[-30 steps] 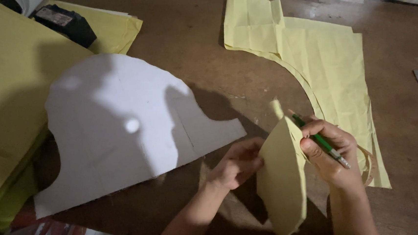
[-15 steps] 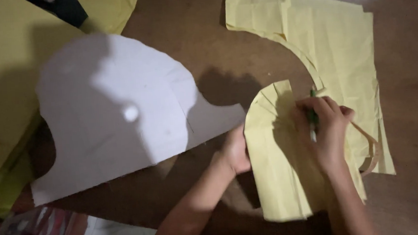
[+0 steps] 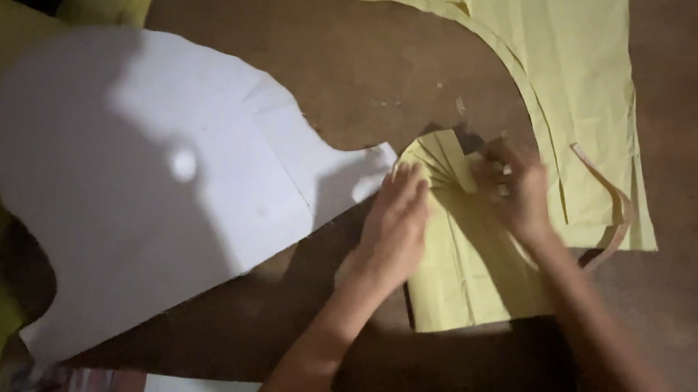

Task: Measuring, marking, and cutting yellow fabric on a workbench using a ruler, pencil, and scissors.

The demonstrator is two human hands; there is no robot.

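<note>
Left hand point(image 3: 395, 217) pressed flat, fingers spread, on a folded yellow cloth piece point(image 3: 468, 261) near the brown counter's point(image 3: 340, 74) front edge. Right hand point(image 3: 516, 188) pinched shut on its fanned top edge. White paper pattern point(image 3: 151, 177) just left, larger yellow cloth point(image 3: 577, 65) behind.

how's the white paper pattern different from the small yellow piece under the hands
The white paper pattern is white and far larger; the small yellow piece is pale yellow. The pattern lies bare and untouched, while the left hand and right hand press on the yellow piece. The pattern has broad curved edges; the yellow piece is mostly straight-sided with a fanned, folded top. Both lie flat on the brown table.
</note>
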